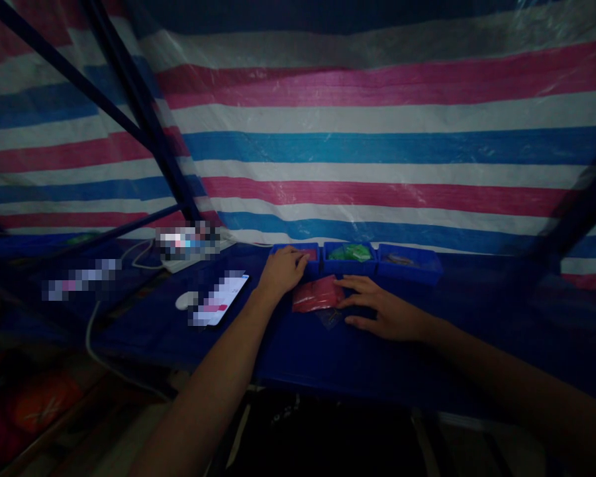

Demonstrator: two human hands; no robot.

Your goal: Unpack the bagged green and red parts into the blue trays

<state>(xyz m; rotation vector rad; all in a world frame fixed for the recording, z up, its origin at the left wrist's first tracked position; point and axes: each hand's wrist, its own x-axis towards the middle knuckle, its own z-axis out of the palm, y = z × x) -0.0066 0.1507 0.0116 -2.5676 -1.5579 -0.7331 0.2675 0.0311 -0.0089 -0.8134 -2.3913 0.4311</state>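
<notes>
My left hand reaches into the leftmost blue bin with its fingers curled over the rim; what they hold, if anything, is hidden. My right hand lies on the blue table with fingers stretched out, its fingertips touching a red packet. A small clear plastic bag lies just in front of the red packet. The middle blue bin holds green items. The right blue bin holds dark items I cannot make out.
A phone with a lit screen lies left of my left arm, with a white round object and a white cable beside it. A striped tarp hangs behind the table. Dark metal poles slant at the left.
</notes>
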